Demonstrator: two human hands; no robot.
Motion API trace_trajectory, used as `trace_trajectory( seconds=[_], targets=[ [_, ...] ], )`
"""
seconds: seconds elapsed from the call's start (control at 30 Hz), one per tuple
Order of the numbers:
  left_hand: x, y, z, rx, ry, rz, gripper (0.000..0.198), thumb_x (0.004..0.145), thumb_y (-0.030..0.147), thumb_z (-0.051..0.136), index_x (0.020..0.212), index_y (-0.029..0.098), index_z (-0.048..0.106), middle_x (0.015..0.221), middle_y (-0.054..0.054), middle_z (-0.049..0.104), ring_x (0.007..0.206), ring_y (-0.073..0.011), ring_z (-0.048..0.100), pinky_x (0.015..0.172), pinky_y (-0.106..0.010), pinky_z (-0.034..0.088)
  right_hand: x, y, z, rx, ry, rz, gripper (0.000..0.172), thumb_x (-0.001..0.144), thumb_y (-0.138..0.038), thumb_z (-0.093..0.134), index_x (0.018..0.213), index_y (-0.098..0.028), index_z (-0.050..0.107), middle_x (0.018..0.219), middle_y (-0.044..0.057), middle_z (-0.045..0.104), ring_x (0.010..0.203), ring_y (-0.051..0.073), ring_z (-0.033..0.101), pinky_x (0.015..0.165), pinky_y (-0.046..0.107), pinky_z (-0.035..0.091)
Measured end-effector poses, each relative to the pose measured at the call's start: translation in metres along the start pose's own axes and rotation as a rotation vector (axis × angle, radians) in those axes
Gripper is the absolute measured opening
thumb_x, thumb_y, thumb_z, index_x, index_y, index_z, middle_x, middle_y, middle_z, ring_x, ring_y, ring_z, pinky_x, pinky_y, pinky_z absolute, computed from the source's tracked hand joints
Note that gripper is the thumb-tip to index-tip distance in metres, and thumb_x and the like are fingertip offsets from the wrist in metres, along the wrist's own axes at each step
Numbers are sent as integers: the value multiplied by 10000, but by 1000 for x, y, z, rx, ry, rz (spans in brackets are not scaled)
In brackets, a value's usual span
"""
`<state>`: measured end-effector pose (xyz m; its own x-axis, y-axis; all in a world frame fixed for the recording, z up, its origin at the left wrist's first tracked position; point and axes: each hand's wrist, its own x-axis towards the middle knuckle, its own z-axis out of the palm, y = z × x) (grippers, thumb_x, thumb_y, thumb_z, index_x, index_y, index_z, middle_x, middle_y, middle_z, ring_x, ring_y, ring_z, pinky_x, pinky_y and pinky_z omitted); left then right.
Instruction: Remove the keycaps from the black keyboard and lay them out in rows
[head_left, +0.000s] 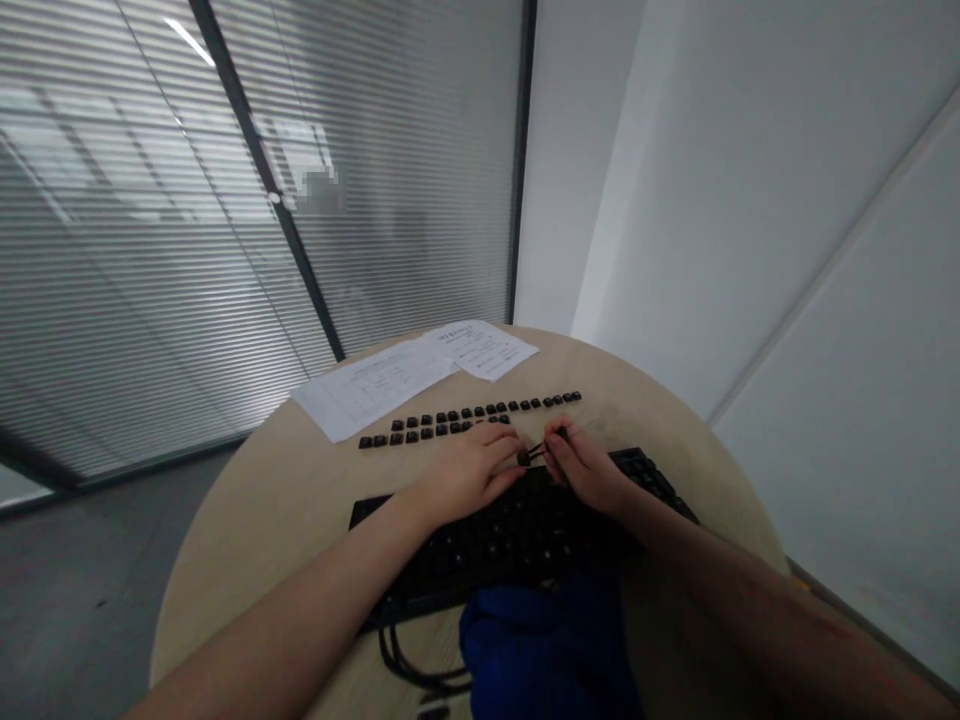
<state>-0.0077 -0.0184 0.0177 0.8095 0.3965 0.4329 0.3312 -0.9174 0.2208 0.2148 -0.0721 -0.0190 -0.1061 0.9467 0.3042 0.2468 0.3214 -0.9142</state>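
On a round, pale wood-topped counter [285,530], the long, flat black plastic keyboard [502,545] lies across the middle and toward the near edge, under both forearms. Beyond it, toward the far edge, loose black square keycaps [454,416] stand in two rows; the nearer row is partly hidden by the left hand [480,465].

As far as shows, those two rows are off the keyboard, one more keycap is between the hands, and many keys seem seated in the keyboard's near part; its far part is too dark and covered to count.

The keyboard's long axis runs left to right, its right end angled somewhat nearer the far edge. Its legends are unreadable, so which way it faces cannot be told.

The left fingers and thumb appear to pinch a small black square keycap [523,459] above the keyboard's far side. The right hand [589,465] has its fingers closed around a thin dark wire-pronged tool [537,451], which points left, its tip at that keycap.
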Motion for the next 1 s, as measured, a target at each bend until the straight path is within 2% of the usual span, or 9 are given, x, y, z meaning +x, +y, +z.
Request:
trace_trajectory(
  seconds=[0.2,0.37,0.47,0.6,0.67,0.8,1.0],
  targets=[
    [1,9,3,73,-6,-13,66,987,196,609,1014,194,669,1001,-69,720,955,-224,656,865,-341,538,-5,-11,-2,-109,-38,-125,205,1043,-432,416,975,-245,467,629,-52,538,529,153,535,568,293,440],
    [6,13,-9,9,33,-68,30,928,182,709,935,206,692,913,-28,730,887,-192,669,840,-307,526,-6,-21,-9,-204,-43,-188,125,1024,-349,434,963,-249,479,660,-27,579,549,174,567,581,307,450],
    [15,10,-23,-12,21,-135,24,917,184,719,918,206,708,898,-17,734,818,-168,670,793,-281,524,-2,-21,-24,-250,68,-227,110,1010,-332,450,950,-249,491,650,-21,563,553,184,556,573,307,433],
    [38,-9,-31,105,9,-298,42,912,209,711,950,204,727,880,-13,738,781,-164,677,769,-271,530,6,-13,-44,-195,296,-214,139,1010,-369,433,969,-246,483,636,-25,528,525,186,517,536,302,403],
    [52,-22,-25,247,-64,-356,71,914,241,700,969,206,729,889,-18,742,796,-175,683,774,-283,535,9,-9,-51,-178,359,-212,149,1006,-391,443,975,-249,477,630,-33,517,515,184,508,524,297,388],
    [76,-41,0,338,-151,-324,72,886,223,682,933,209,735,934,-54,754,928,-233,686,847,-337,520,11,-4,-58,-152,404,-216,153,1008,-404,465,976,-255,480,636,-33,522,523,185,516,524,297,381],
    [90,-49,26,429,-249,-271,96,887,258,638,901,203,715,913,-95,744,955,-284,667,881,-407,489,10,-6,-64,-162,438,-225,138,1008,-389,471,977,-256,492,629,-23,532,547,196,535,543,307,393]
  ],
)
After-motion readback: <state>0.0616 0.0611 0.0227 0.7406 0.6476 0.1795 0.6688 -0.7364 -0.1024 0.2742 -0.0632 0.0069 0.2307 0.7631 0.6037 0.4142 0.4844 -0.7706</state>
